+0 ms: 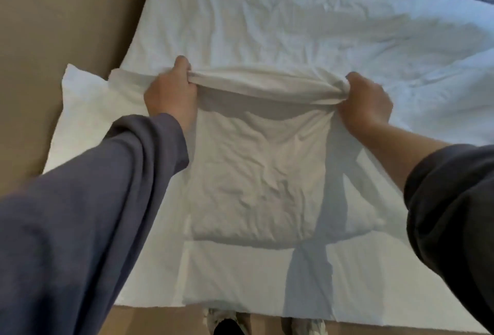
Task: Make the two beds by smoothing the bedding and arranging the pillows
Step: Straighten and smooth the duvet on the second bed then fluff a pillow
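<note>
Holding a white pillow (254,182), the white pillowcase (267,86) shows a full, creased bulge in its lower part, while its upper edge is slack and drawn into a bunched band stretched between the two hands. The left hand (171,94) is closed in a fist around the left end of that band, fingers curled over the gathered cloth with the knuckles up. The right hand (366,102) grips the right end the same way, the fabric twisted into folds where it enters the fist. Both arms reach forward in dark grey-blue sleeves (93,214), the right one pushed up off the wrist. The pillow is over the near part of the bed, above the wrinkled white sheet (267,13), and it casts a shadow along its lower edge; whether its bottom end rests on the bed cannot be told. A second white pillow (85,99) lies just left of the left hand, against a beige panel (53,27) that runs along that side of the bed. More white bedding (454,80) is heaped at the right edge. At the bottom of the view, the toes of two shoes (227,324) show beside the bed's near edge
</note>
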`<state>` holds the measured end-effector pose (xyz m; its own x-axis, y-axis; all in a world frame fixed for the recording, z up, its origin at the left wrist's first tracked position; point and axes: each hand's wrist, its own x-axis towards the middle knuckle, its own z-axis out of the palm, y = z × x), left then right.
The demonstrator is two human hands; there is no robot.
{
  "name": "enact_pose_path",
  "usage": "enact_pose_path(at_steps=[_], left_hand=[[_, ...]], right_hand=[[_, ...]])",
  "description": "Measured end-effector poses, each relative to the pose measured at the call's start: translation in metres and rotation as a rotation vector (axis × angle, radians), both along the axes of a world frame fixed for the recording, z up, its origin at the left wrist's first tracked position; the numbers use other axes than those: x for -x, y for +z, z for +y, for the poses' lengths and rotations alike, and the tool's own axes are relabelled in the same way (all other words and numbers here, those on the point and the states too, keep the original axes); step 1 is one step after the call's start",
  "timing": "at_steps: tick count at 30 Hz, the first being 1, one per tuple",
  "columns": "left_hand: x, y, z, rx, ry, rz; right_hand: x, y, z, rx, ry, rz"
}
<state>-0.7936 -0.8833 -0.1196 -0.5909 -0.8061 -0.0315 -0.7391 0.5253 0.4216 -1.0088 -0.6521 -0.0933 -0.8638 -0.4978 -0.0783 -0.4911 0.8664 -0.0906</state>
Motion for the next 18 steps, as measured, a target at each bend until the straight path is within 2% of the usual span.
enact_pose_path(at_steps=[2,3,4,7,9,11,14,18], left_hand=[[0.027,-0.005,-0.007,-0.226,-0.044,0.111],[0.032,-0.016,-0.004,-0.319,-0.077,0.069],[0.031,-0.032,0.003,-0.355,-0.105,-0.051],[0.002,-0.104,0.039,-0.301,-0.183,-0.483],[-0.024,-0.151,0.060,-0.266,-0.214,-0.606],[-0.039,-0.190,0.070,-0.207,-0.216,-0.635],[-0.037,-0.219,0.072,-0.116,-0.199,-0.633],[-0.030,-0.202,0.096,-0.205,-0.120,-0.675]], right_hand=[[0.023,0.001,-0.017,0.043,-0.059,0.004],[0.022,-0.006,-0.021,0.012,-0.064,-0.002],[0.014,-0.021,-0.021,-0.032,-0.041,0.003],[-0.036,-0.099,0.004,-0.213,0.093,-0.051],[-0.057,-0.152,0.027,-0.297,0.040,-0.204],[-0.053,-0.197,0.039,-0.326,-0.045,-0.358],[-0.034,-0.235,0.043,-0.322,-0.016,-0.474],[-0.033,-0.210,0.067,-0.253,0.116,-0.562]])
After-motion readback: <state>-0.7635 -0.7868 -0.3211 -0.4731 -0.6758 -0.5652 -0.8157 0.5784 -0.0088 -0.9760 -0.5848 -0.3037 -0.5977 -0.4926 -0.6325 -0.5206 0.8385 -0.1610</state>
